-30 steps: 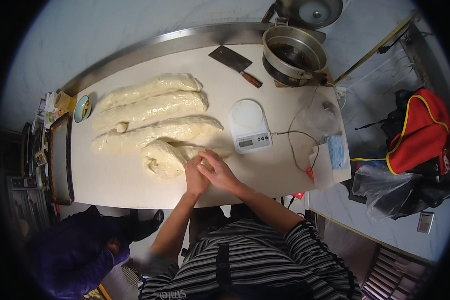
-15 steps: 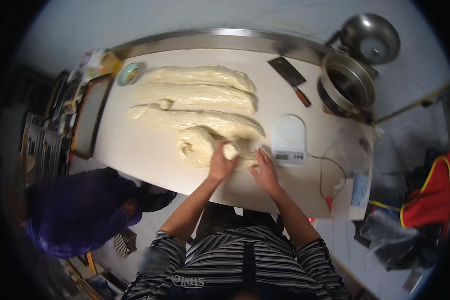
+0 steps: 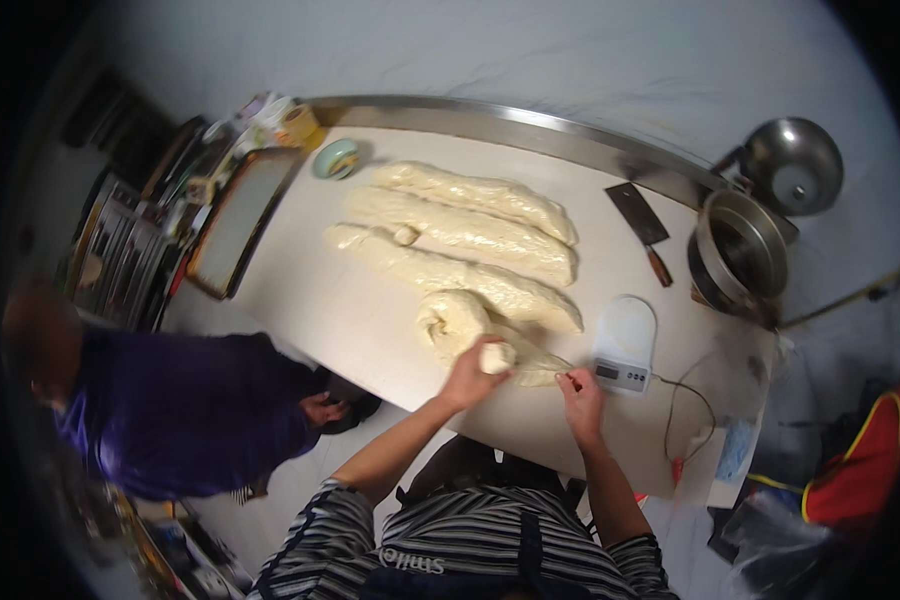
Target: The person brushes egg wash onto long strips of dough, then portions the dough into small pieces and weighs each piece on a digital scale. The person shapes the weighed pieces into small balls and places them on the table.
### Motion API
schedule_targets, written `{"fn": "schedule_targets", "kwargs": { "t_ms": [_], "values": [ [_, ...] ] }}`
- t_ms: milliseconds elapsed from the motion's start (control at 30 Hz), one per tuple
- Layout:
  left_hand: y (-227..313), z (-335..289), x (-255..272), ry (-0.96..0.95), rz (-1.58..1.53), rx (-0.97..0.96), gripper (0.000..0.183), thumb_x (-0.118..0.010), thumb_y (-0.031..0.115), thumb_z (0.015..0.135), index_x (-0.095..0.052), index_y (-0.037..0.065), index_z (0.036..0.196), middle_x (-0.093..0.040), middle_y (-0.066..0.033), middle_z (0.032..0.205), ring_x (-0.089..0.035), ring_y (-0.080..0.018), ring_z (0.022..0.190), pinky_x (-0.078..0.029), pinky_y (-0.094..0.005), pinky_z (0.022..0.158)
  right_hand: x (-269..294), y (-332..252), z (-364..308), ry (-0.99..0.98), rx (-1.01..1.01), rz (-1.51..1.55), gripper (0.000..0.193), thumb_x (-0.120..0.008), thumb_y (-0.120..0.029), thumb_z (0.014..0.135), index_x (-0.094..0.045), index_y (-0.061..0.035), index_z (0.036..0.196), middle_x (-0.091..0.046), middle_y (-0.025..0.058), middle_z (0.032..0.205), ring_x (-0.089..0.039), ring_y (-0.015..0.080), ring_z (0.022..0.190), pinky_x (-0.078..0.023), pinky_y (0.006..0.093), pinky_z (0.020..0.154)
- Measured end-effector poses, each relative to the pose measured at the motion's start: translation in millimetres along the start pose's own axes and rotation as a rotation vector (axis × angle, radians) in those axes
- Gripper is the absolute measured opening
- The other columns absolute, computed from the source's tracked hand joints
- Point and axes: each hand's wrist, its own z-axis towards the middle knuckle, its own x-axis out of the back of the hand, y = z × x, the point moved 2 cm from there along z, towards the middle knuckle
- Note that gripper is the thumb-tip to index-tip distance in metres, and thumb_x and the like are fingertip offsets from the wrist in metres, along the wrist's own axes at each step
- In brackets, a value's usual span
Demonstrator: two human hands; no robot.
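On the table in front of me lies a coiled piece of pale dough [image 3: 450,318], its tail stretching right. My left hand [image 3: 470,378] is closed round a rounded lump of dough [image 3: 497,357] beside the coil. With fingertips pinched together, my right hand [image 3: 582,400] grips the thin outer edge of the flattened dough tail [image 3: 538,368]; whether this edge is dough or clear film, I cannot tell. Beyond my hands rest three long, shiny dough logs [image 3: 470,262], roughly side by side. A small dough ball [image 3: 406,235] sits between two of them.
A white kitchen scale [image 3: 625,345] with a cord stands right of my right hand. Farther back are a cleaver [image 3: 638,222] and a metal pot [image 3: 738,250]. A green bowl [image 3: 336,159] and a tray [image 3: 242,225] are at left. A person in purple [image 3: 200,415] stands near the left edge.
My view has shifted, so the table appears lower and farther right. My right hand has moved away from my left and closed on the tail's edge. The person at left is more upright.
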Motion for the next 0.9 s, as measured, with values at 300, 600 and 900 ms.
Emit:
{"fn": "schedule_targets", "kwargs": {
  "t_ms": [300,600,900],
  "values": [
    [-38.6,72.5,157.6,0.541,0.343,-0.021,0.086,-0.081,0.026,0.073,-0.036,0.001,0.141,-0.048,-0.0247,0.131,-0.048,-0.0367,0.119,-0.038,-0.0425,0.102,-24.9,-11.6,-11.9,-0.019,0.275,0.066,0.028,-0.046,0.009,0.075,-0.058,-0.0039,0.098,-0.056,0.0142,0.094,-0.055,0.0285,0.094,-0.044,0.0357,0.088],
    [-13.1,42.6,85.0,0.000,0.275,-0.390,0.070,-0.060,0.026,0.092,-0.025,-0.001,0.147,-0.026,-0.0208,0.152,-0.022,-0.0355,0.142,-0.017,-0.0459,0.115,-90.2,-63.6,-3.7,0.019,-0.344,0.879,0.037,-0.052,-0.024,0.098,-0.050,-0.0053,0.130,-0.055,0.0100,0.125,-0.057,0.0163,0.106,-0.044,0.0291,0.094],
    [-4.9,48.9,0.5,-0.414,0.161,-0.381,0.045,-0.044,0.030,0.097,-0.049,0.009,0.137,-0.037,-0.0196,0.146,-0.030,-0.0358,0.138,-0.014,-0.0475,0.114,-67.3,-64.2,-33.2,-0.146,-0.484,0.883,0.038,-0.057,-0.027,0.096,-0.054,-0.0058,0.128,-0.058,0.0055,0.121,-0.056,0.0118,0.105,-0.044,0.0272,0.093]
  ]
}}
